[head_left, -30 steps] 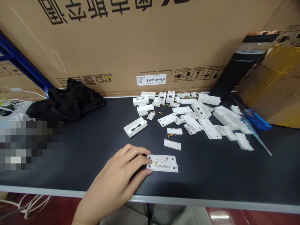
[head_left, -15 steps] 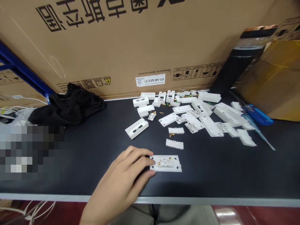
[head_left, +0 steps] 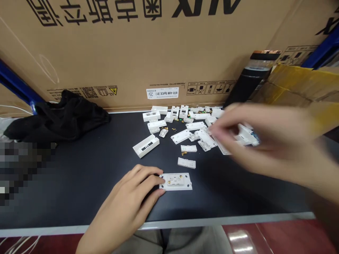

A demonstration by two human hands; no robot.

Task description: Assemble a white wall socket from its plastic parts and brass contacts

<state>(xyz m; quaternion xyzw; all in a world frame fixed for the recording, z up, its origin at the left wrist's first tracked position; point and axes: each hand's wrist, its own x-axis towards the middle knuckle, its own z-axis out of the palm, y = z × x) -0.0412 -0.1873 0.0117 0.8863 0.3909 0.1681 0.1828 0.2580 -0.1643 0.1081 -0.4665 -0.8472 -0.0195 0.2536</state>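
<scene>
The white plastic socket plate lies flat on the bench at lower middle of the frame, with two brass screws showing on its face. The left hand sits just to its left, palm down and fingers loosely curled. The fingertips touch the plate's left end and the thumb lies near its lower left corner, but it is hard to tell whether they grip it.

The right hand is blurred at right of the frame, above the parts pile. Its fingers are spread and reach left, with a white housing beside them. The blur hides whether they have hold of anything.

The pile of white parts is scattered above the plate. Nearest are a white strip and a white housing to the upper left.

The black bench runs across the frame. A black cloth lies at its far left, against a cardboard carton with a white label. A black roll leans at upper right beside a taped brown parcel. A pixelated patch covers the far left.
</scene>
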